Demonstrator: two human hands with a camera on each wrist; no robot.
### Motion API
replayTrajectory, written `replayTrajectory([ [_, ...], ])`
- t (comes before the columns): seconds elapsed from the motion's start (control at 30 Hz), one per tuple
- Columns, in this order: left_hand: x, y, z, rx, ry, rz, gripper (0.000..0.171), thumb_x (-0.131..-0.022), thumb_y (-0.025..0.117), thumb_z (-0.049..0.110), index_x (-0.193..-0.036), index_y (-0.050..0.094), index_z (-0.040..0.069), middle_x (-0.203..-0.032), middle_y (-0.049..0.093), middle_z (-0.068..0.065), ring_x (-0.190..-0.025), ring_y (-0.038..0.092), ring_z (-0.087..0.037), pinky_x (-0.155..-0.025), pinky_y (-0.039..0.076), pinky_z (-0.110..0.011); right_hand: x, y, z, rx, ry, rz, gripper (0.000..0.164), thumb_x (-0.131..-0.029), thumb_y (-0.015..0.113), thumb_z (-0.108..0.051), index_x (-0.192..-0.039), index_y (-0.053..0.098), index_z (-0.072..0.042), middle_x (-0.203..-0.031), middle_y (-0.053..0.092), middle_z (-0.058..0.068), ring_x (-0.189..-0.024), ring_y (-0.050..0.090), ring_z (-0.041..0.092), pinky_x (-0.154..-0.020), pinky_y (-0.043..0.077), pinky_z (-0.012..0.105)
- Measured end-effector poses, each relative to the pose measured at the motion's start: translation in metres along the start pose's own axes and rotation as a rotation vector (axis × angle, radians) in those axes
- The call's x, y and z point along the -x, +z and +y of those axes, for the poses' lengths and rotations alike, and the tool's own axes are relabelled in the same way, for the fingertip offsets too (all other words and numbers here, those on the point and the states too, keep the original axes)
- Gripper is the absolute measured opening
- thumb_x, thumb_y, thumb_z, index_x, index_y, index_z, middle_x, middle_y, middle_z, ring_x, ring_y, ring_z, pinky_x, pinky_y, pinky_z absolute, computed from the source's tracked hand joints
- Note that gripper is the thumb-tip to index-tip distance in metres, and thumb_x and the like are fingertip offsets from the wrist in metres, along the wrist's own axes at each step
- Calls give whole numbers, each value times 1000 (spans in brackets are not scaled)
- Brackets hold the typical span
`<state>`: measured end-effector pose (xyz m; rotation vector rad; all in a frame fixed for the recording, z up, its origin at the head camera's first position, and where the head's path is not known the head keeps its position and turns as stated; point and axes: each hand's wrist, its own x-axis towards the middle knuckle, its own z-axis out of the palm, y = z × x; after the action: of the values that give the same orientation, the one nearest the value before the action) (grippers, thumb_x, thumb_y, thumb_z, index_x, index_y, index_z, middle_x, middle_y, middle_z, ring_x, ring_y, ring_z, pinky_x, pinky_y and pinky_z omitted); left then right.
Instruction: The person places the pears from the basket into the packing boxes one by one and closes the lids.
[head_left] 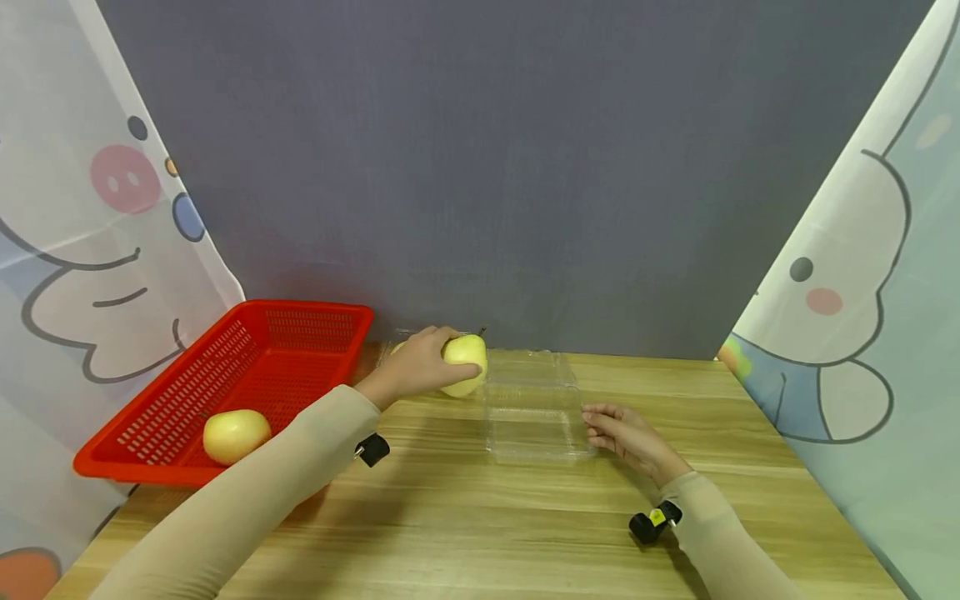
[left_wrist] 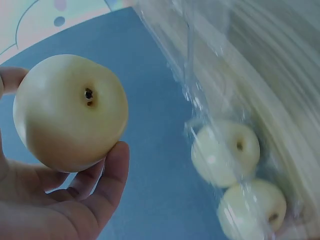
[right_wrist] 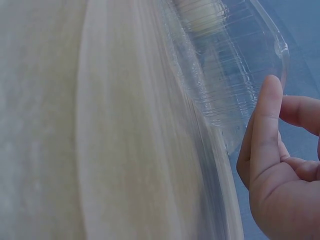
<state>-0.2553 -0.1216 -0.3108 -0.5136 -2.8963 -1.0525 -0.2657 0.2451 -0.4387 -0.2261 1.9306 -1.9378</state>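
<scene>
My left hand [head_left: 420,362] grips a yellow apple [head_left: 467,367], fingers over its far side and thumb across the near side. The apple is held up by the left side of a clear plastic box [head_left: 536,425] with its lid folded back. My right hand [head_left: 626,437] pinches the box's right rim between thumb and fingers. In the left wrist view, two more apples, one [left_wrist: 225,152] beside the other [left_wrist: 254,210], lie behind clear plastic. From the head view, my left hand mostly hides them.
A red plastic basket [head_left: 142,477] stands at the left of the wooden table [head_left: 480,533], with one yellow apple [head_left: 236,436] in its near end. A grey panel [head_left: 480,167] rises along the table's back edge, and printed cloths hang at both sides.
</scene>
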Motion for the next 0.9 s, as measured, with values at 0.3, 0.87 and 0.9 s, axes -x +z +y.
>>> replayTrajectory([
  [0.3, -6, 17, 6, 114, 29, -26, 62, -86, 72, 46, -131, 62, 4, -127, 60, -8, -104, 57, -23, -78, 50, -36, 1, 1, -1, -7, 1, -6, 56, -105, 52, -10, -144, 26, 20, -106, 56, 9, -86, 59, 9, -77, 55, 21],
  [0.87, -14, 55, 16, 271, 5, -133, 72, -85, 71, 54, -141, 56, 11, -115, 63, 0, -90, 61, -17, -75, 52, -36, 3, 3, -4, 1, 0, -1, 58, -104, 54, -11, -144, 27, 20, -109, 56, 10, -88, 59, 10, -79, 55, 22],
  [0.9, -15, 57, 17, 289, 7, -141, 71, -85, 72, 53, -141, 57, 12, -114, 65, -1, -90, 62, -17, -76, 52, -36, 2, 3, -4, 6, -1, -3, 58, -104, 54, -11, -144, 26, 21, -109, 56, 10, -88, 59, 10, -79, 55, 22],
])
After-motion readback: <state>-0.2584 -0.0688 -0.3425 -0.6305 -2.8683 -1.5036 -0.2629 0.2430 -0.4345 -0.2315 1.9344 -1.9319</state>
